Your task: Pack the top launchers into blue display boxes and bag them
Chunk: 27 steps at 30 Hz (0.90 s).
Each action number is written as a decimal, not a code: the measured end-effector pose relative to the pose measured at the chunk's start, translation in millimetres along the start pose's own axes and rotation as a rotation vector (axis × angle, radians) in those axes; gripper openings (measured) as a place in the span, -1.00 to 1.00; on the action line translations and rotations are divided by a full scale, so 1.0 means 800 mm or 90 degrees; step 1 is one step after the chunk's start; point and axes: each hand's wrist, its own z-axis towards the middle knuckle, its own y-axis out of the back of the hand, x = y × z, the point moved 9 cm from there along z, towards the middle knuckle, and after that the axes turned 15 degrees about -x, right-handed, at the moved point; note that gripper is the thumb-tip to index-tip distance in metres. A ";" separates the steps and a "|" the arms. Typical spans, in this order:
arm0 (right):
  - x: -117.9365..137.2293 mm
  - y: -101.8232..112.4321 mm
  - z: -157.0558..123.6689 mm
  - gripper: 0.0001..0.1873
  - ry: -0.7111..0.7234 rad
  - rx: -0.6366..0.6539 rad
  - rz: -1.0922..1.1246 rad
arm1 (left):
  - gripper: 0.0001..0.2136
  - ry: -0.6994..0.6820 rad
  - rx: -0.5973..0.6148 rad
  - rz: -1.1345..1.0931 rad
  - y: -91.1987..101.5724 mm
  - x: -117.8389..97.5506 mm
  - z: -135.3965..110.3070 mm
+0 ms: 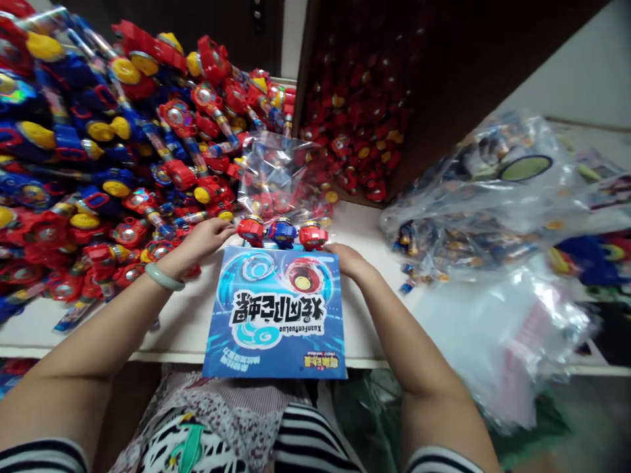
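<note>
A blue printed card [276, 315] with upside-down lettering lies on the white table [182, 328], overhanging its front edge. Along the card's far edge sit three small toys in a row: a red one [251, 230], a blue one [282, 232] and another red one [312, 235]. My left hand [204, 238], with a pale green bangle on the wrist, reaches to the left red toy with its fingers curled at its side. My right hand [349, 258] rests at the card's far right corner, fingers curled next to the right red toy.
A big heap of red and blue toys [98, 151] covers the left of the table. A clear bag [276, 174] of toys stands behind the row. A dark box [365, 118] holds more red toys. Plastic bags [493, 197] of small parts lie at right.
</note>
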 end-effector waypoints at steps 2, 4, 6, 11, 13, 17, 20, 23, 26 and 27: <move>-0.009 0.001 0.000 -0.94 -0.056 -0.051 0.020 | -0.78 -0.015 -0.005 0.027 -0.001 -0.002 0.005; -0.017 0.010 0.004 -0.86 -0.102 -0.130 0.057 | -0.81 0.000 -0.053 0.005 0.002 -0.006 0.008; -0.022 0.020 0.009 -0.78 -0.131 -0.213 0.116 | -0.83 0.051 -0.093 -0.054 0.003 -0.007 0.007; -0.025 0.024 0.025 -0.78 -0.155 -0.287 0.341 | -0.84 0.132 -0.138 -0.240 -0.001 -0.013 -0.001; -0.021 0.025 0.028 -0.77 -0.146 -0.295 0.410 | -0.85 0.098 -0.155 -0.262 0.002 -0.021 -0.003; -0.009 0.044 0.007 -0.74 -0.101 -0.417 0.505 | -0.85 -0.021 -0.213 -0.246 0.016 -0.034 -0.016; -0.002 0.059 -0.029 -0.75 -0.037 -0.552 0.542 | -0.87 -0.124 -0.260 -0.210 0.030 -0.042 -0.040; 0.001 0.063 -0.069 -0.76 0.014 -0.634 0.515 | -0.90 -0.237 -0.299 -0.164 0.045 -0.053 -0.074; 0.007 0.060 -0.099 -0.79 0.038 -0.650 0.481 | -0.95 -0.306 -0.311 -0.168 0.054 -0.063 -0.107; 0.010 0.059 -0.106 -0.79 0.038 -0.648 0.475 | -0.94 -0.304 -0.318 -0.175 0.056 -0.064 -0.115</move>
